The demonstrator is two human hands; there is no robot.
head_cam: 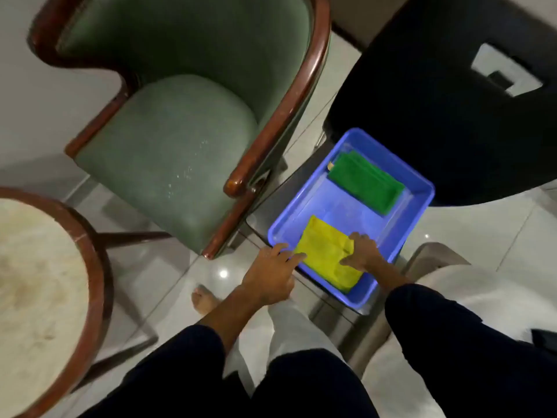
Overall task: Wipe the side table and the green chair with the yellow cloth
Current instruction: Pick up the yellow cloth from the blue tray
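The yellow cloth (pixel 327 251) lies plain and bright in a blue plastic tray (pixel 419 188), next to a folded green cloth (pixel 366 184) of a deeper shade. The green chair (pixel 168 146) has dull sage upholstery, speckled with pale flecks on the seat, and a glossy reddish-brown wooden frame. The side table (pixel 33 282) has a cream top mottled with brownish stains and a red-brown rim. Both sleeves are dark navy, and the floor tiles (pixel 211 267) are glossy pale grey.

A folded green cloth (pixel 366 184) lies in a blue tray (pixel 417 206) beside a black chair (pixel 437 116).

Folded yellow cloth (pixel 327 251) flat beside green chair (pixel 177 140), side table (pixel 45 297) left.
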